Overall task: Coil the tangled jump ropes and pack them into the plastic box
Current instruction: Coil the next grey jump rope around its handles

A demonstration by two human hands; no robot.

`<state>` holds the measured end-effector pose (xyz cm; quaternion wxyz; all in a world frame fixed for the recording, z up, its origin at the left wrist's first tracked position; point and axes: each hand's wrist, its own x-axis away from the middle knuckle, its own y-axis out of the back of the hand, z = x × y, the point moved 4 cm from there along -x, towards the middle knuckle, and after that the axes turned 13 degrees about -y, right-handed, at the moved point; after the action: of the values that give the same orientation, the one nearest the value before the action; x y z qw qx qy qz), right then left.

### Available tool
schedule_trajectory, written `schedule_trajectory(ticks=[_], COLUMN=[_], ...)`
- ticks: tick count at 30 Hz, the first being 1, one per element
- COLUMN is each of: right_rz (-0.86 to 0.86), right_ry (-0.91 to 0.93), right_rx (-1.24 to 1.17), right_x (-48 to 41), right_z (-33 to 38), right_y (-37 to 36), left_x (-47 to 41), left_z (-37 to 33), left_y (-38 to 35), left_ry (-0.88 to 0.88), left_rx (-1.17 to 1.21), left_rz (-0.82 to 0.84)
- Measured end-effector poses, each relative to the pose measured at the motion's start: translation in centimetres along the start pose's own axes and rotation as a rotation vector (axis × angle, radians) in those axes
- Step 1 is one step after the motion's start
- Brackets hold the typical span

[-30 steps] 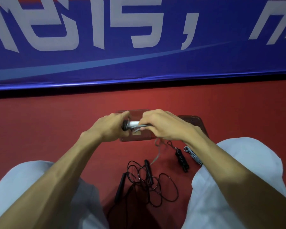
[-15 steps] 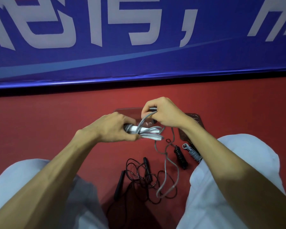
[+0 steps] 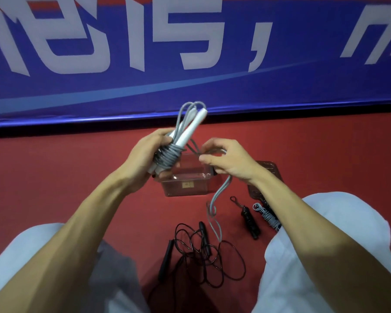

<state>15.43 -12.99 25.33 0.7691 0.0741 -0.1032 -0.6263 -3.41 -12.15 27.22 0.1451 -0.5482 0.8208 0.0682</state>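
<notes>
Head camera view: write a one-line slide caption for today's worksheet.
Left hand grips the part-coiled grey jump rope while the right hand holds its loose tail, by the clear plastic box.

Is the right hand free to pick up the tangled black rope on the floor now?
Probably not yet: the right hand pinches the grey rope's loose tail, so its fingers are busy. Nothing else blocks the way down to the black rope.

Blue banner [image 3: 303,71] with white lettering above red floor [image 3: 54,177].
</notes>
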Motion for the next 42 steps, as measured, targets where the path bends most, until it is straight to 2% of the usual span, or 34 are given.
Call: schedule_trajectory(ticks=[3, 5, 8, 12, 14, 17, 21, 27, 32, 35, 39, 42], right_rz=[0.017, 0.004, -0.011, 0.000, 0.031, 0.107, 0.155, -0.005, -0.225, -0.347, -0.344, -0.297], right_ry=[-0.003, 0.020, 0.026, -0.032, -0.044, -0.002, 0.140, 0.399, 0.452, 0.402, 0.297, 0.233], right_rx=[0.186, 0.331, 0.564, 0.694, 0.790, 0.876, 0.989, 1.064, 0.935, 0.899, 0.845, 0.847], right_x=[0.1, 0.1, 0.3, 0.7, 0.8, 1.2, 1.6, 1.9, 2.0, 1.5, 1.1, 0.5], right_z=[-0.2, -0.1, 0.1, 0.0, -0.1, 0.0, 0.3, 1.4, 2.2, 2.0, 1.3, 1.0], right_y=[-0.6, -0.6, -0.7, -0.3, -0.3, -0.6, -1.8, -2.1, -1.2, -0.2, 0.3, 0.8], left_x=[-0.2, -0.2, -0.2, -0.3, -0.3, -0.3, -0.3, 0.6, 1.2, 1.3, 1.2, 1.4], left_z=[-0.1, 0.3, 1.0, 1.2, 1.4, 1.6, 2.7, 3.8, 3.4, 3.5, 2.7, 2.1], left_y=[0.7, 1.0, 1.0, 1.2, 1.8, 2.4, 2.3, 0.1, -1.9, -2.4, -2.3, -2.2], left_ry=[-0.026, -0.041, -0.061, -0.048, -0.070, -0.085, -0.031, -0.044, -0.068, -0.041, -0.116, -0.122], left_rx=[-0.069, -0.159, -0.254, -0.316, -0.460, -0.829, -1.049, -1.372, -1.406, -1.362, -1.318, -1.197], left_rz=[-0.166, -0.210, -0.158, -0.119, -0.117, -0.094, 0.100, 0.476, 0.630, 0.638, 0.562, 0.515])
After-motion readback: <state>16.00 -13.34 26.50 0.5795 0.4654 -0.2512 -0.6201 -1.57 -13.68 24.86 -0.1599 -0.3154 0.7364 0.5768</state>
